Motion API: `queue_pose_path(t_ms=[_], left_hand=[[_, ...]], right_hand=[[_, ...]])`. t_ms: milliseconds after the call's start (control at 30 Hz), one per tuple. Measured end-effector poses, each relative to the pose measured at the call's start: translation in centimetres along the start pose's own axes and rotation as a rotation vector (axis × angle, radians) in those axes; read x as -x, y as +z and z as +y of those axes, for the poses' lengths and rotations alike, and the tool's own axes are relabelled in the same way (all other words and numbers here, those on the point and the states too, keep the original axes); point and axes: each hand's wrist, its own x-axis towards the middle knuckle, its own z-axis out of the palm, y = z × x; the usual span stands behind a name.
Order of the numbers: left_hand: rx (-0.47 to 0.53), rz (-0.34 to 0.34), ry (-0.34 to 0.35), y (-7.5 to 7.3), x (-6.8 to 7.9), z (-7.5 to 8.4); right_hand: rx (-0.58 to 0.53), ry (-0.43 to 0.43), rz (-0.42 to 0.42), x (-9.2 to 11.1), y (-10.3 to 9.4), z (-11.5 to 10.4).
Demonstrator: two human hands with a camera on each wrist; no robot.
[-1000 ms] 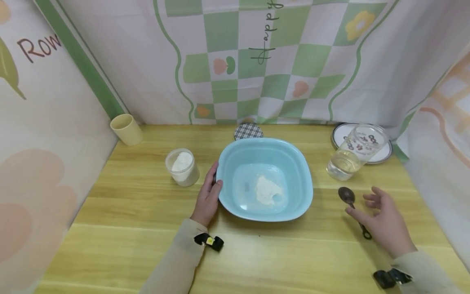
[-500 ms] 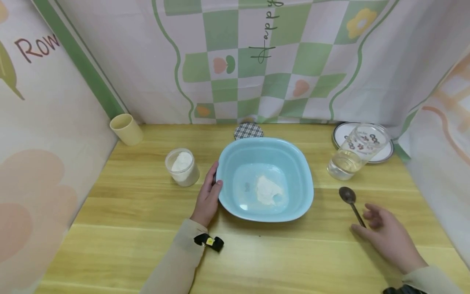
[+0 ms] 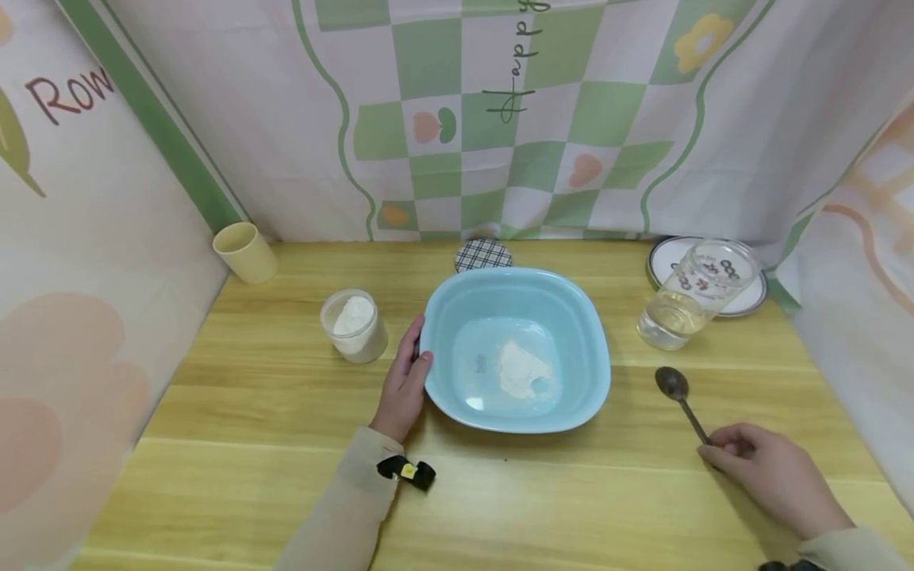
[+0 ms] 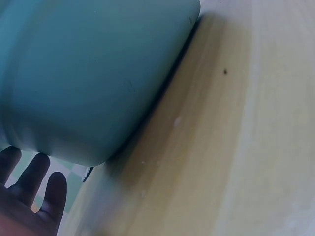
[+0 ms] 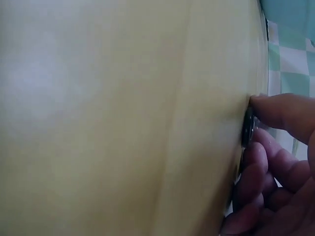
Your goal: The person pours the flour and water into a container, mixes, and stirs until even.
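Observation:
A light blue basin (image 3: 585,333) sits mid-table with a patch of white powder (image 3: 521,369) on its floor. My left hand (image 3: 401,388) holds the basin's left side, thumb at the rim. In the left wrist view, its fingers (image 4: 30,179) reach the outer wall. To the right, my right hand (image 3: 774,472) pinches the handle end of a dark spoon (image 3: 673,384) between thumb and fingers. The spoon's bowl points away from me, toward the glass. The right wrist view shows the dark handle end (image 5: 248,127) between thumb and fingers, close over the table.
Left of the basin stands a clear jar (image 3: 355,333) of white powder. A yellow cup (image 3: 246,252) is at the back left, a checked round piece (image 3: 482,254) behind the basin. At right a glass (image 3: 671,319) of pale liquid stands before a patterned plate (image 3: 750,297).
My right hand has moved back toward me and its fingers have closed on the spoon's handle end. The spoon has shifted slightly. My left hand and the basin stay in place.

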Motion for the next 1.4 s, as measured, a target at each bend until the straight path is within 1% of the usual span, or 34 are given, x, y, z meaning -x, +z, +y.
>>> queue_pose_path(t_ms=[200,400,500,700,867,1000,1233,1400], left_hand=[[0.008,-0.004,0.009,0.0,-0.1,0.0],[0.008,0.001,-0.012,0.1,0.1,0.2],[0.009,0.002,-0.015,0.1,0.1,0.3],[0.012,0.001,-0.008,0.1,0.1,0.3],[0.014,0.0,-0.006,0.0,0.1,0.3],[0.012,0.001,-0.012,0.1,0.1,0.2],[0.014,0.004,-0.024,0.1,0.0,0.1],[0.017,0.003,-0.025,0.0,0.0,0.0]], right_hand=[[0.013,0.008,-0.038,-0.2,-0.3,-0.3],[0.017,-0.015,-0.051,-0.4,-0.4,-0.7],[0.016,-0.013,-0.071,-0.6,-0.5,-0.8],[0.002,0.015,-0.127,-0.9,-0.6,-1.1],[-0.003,0.033,-0.157,-0.9,-0.5,-1.2],[-0.009,0.035,-0.162,-0.9,-0.5,-1.2],[-0.018,-0.001,-0.133,-0.4,-0.1,-1.2],[-0.021,-0.012,-0.123,-0.4,0.1,-1.3]])
